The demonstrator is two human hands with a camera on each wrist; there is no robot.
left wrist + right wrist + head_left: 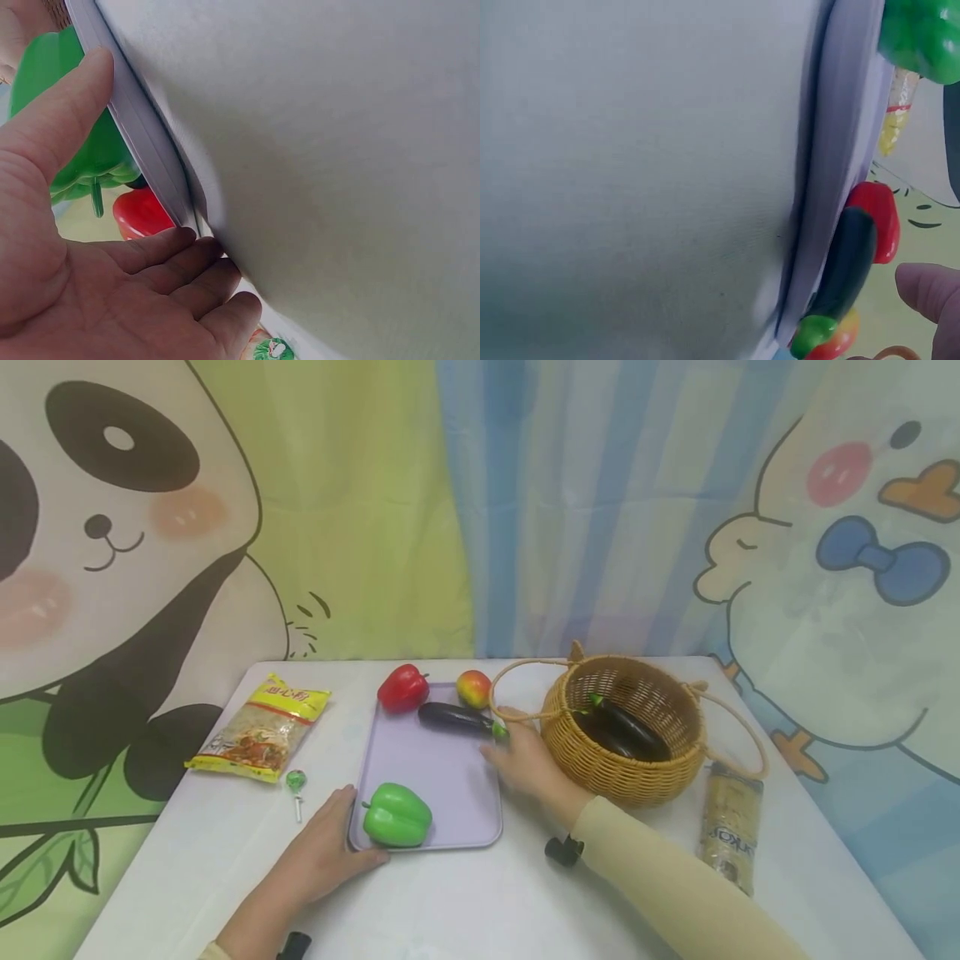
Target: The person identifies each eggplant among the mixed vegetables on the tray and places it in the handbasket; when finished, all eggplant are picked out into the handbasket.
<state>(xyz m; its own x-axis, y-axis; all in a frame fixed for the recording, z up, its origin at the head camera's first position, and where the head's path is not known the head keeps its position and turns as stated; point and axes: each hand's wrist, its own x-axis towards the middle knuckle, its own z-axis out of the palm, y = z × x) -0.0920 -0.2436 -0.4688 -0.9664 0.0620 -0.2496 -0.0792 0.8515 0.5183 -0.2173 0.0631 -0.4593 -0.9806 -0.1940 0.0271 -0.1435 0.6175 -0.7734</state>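
Observation:
A light purple tray [457, 793] lies on the table. My left hand [322, 852] is at its near left corner, thumb along the front rim and fingers extended at the left side. Beside that hand, a green bell pepper [397, 815] sits on the tray. My right hand [528, 760] is at the tray's right edge, close to the stem end of an eggplant [453, 718]; in the right wrist view its thumb [928, 289] is apart from the eggplant. A red bell pepper [403, 688] and a red-yellow fruit [474, 689] sit at the tray's far end.
Right of the tray stands a wicker basket [622, 777] holding dark eggplants, its loop handle reaching over my right hand. A clear package [731, 831] lies beyond it. On the left are a yellow food bag [262, 727] and a green lollipop [297, 782].

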